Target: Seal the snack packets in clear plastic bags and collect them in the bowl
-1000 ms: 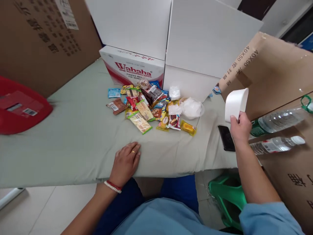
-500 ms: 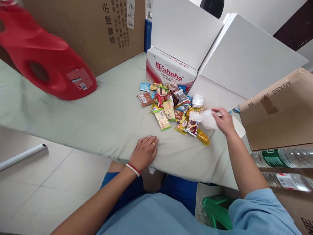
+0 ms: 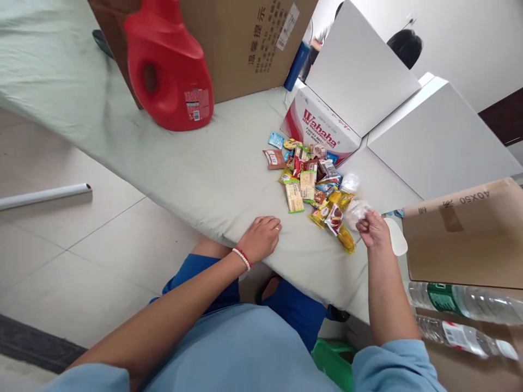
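My right hand (image 3: pixel 373 228) pinches a clear, crumpled plastic bag (image 3: pixel 356 213) at the right side of a heap of wrapped snacks (image 3: pixel 316 177). Under and beside the bag lie a yellow-wrapped snack (image 3: pixel 346 239) and a packet with a dark red and white wrapper (image 3: pixel 334 219). A second whitish plastic bundle (image 3: pixel 350 182) sits just behind. My left hand (image 3: pixel 260 238) rests on the cloth by the table's front edge, its fingers lying loosely down and holding nothing. Two cracker packs (image 3: pixel 294 197) with green edges are the snacks closest to it.
A red jug (image 3: pixel 171 71) stands left before a brown carton (image 3: pixel 237 49). Behind the snacks are a Wahaha box (image 3: pixel 321 122) and white panels (image 3: pixel 363 65). On the right are a white oval piece (image 3: pixel 396 237), another carton (image 3: pixel 461 234) and plastic bottles (image 3: pixel 482 302).
My right hand has turned and drawn the plastic bag slightly, its fingers now closed more tightly. My left hand stays on the table edge. The camera view has swung and tilted.
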Motion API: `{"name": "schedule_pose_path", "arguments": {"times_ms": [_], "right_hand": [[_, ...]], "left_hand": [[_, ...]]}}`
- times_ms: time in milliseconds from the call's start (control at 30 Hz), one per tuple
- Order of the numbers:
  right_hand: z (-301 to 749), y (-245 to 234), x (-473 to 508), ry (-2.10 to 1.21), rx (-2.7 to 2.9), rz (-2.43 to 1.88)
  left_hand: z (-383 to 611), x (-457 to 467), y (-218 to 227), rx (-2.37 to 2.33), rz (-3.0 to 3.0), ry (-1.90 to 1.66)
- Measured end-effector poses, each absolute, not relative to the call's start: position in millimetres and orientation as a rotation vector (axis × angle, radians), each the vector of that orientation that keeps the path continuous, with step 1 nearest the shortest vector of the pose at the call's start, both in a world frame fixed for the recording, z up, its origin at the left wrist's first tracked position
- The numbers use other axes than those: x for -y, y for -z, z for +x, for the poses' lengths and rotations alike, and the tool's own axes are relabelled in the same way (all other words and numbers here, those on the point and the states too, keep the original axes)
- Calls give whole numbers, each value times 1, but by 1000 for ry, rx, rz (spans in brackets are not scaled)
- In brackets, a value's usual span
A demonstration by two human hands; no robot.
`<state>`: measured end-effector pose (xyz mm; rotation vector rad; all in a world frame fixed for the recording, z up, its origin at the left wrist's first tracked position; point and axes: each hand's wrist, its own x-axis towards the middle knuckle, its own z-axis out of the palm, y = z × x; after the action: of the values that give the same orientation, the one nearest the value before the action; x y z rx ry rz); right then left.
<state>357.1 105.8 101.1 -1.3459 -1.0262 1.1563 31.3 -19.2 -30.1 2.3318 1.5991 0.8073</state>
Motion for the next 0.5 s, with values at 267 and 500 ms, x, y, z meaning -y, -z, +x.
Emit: {"name": "schedule_pose_path", "arguments": {"times_ms": [267,500], "right_hand": [[330,-47,-23,-1397,705,-1061],[314,-5,45,-1515,502,-1025]], "left_hand": [[31,19,29,-1566,2261,-889],[27,23,24,-1476,1971,-1127]]}}
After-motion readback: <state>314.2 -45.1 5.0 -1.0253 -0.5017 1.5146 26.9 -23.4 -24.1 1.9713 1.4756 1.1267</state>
